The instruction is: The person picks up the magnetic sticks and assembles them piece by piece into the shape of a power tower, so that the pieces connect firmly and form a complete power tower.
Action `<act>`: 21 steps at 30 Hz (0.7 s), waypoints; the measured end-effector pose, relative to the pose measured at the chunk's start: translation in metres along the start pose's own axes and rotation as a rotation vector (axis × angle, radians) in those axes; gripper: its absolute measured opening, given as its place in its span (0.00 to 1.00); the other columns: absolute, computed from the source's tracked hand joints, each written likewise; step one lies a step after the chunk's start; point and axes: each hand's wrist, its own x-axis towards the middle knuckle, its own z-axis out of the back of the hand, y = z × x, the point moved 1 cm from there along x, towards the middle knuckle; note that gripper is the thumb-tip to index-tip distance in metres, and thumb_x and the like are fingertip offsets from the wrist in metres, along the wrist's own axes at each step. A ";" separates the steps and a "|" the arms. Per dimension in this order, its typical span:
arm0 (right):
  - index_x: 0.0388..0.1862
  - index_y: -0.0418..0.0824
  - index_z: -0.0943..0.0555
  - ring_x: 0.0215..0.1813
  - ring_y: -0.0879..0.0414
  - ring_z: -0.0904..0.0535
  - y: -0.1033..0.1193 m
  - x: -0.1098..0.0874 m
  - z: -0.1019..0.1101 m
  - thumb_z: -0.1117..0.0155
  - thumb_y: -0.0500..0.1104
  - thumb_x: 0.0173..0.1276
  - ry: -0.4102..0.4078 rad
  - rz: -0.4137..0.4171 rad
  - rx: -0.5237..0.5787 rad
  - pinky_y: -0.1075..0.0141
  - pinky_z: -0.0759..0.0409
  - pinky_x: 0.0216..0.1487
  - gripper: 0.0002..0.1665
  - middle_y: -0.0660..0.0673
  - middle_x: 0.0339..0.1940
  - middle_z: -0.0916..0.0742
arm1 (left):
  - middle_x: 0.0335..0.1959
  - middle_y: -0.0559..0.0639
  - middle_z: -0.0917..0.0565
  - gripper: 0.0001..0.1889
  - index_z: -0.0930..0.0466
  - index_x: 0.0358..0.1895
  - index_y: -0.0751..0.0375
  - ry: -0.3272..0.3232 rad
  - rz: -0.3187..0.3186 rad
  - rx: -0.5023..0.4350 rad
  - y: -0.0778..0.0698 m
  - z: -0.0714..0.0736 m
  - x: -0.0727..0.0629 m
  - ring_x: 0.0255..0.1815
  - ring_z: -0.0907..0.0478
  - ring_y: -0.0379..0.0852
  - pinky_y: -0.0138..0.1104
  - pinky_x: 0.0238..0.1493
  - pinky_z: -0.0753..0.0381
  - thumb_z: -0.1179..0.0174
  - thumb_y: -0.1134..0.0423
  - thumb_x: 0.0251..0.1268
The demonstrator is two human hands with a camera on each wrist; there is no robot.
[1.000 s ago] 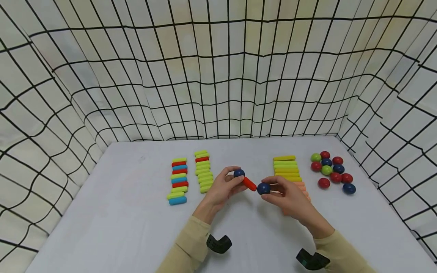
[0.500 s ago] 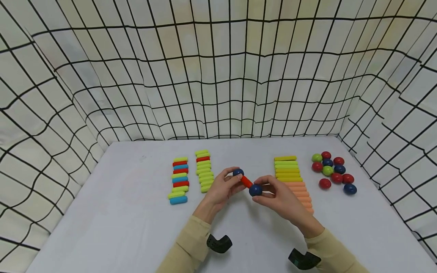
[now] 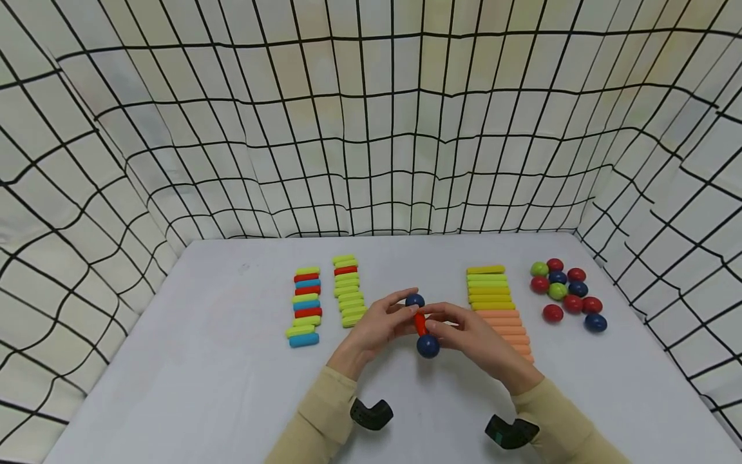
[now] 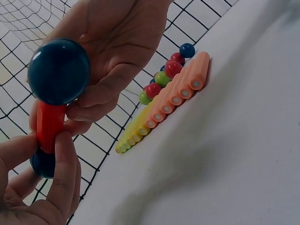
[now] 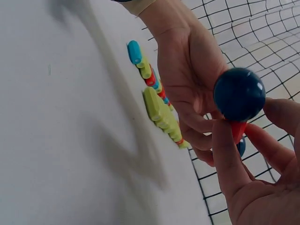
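Note:
A short red rod point(image 3: 420, 324) joins two dark blue balls, one at each end. Its nearer ball point(image 3: 428, 346) points toward the body, and the farther ball point(image 3: 414, 300) sits by the left fingertips. My left hand point(image 3: 378, 327) grips the far end, thumb and fingers around the rod and ball. From the other side, my right hand point(image 3: 472, 338) pinches the rod between thumb and fingers. The near ball point(image 4: 58, 71) looms large in the left wrist view, in front of the right palm. In the right wrist view, fingers cover most of the rod point(image 5: 238, 131).
Left on the white table lie two columns of short coloured rods point(image 3: 305, 301) point(image 3: 348, 290). A row of longer yellow and green rods point(image 3: 488, 290) and pink rods point(image 3: 503, 330) lies to the right, beside several red, blue and green balls point(image 3: 558, 291). Black netting point(image 3: 382, 161) surrounds the table.
The right hand brought its blue ball leftward onto the red rod's free end, then shifted its grip from ball to rod. The piece has turned so that ball points toward the body.

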 end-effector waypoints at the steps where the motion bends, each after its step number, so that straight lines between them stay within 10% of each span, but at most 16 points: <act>1: 0.65 0.47 0.25 0.59 0.47 0.23 -0.002 0.001 0.000 0.40 0.57 0.71 0.018 -0.006 0.010 0.55 0.22 0.59 0.27 0.43 0.62 0.22 | 0.52 0.60 0.22 0.28 0.35 0.73 0.56 0.004 0.000 0.020 0.000 0.000 -0.001 0.44 0.19 0.48 0.35 0.53 0.20 0.43 0.59 0.72; 15: 0.52 0.42 0.25 0.49 0.49 0.22 -0.013 0.010 -0.014 0.34 0.50 0.68 -0.073 -0.067 -0.046 0.60 0.17 0.46 0.19 0.41 0.49 0.19 | 0.52 0.58 0.24 0.28 0.33 0.70 0.57 -0.083 -0.044 0.336 0.001 -0.005 -0.011 0.42 0.19 0.48 0.40 0.48 0.18 0.39 0.57 0.69; 21: 0.52 0.40 0.26 0.48 0.50 0.22 -0.009 0.012 -0.006 0.35 0.46 0.69 -0.095 -0.116 -0.022 0.59 0.18 0.49 0.18 0.40 0.50 0.19 | 0.51 0.53 0.20 0.25 0.28 0.66 0.57 -0.124 -0.119 0.502 -0.009 0.016 -0.024 0.48 0.18 0.51 0.42 0.51 0.18 0.39 0.55 0.69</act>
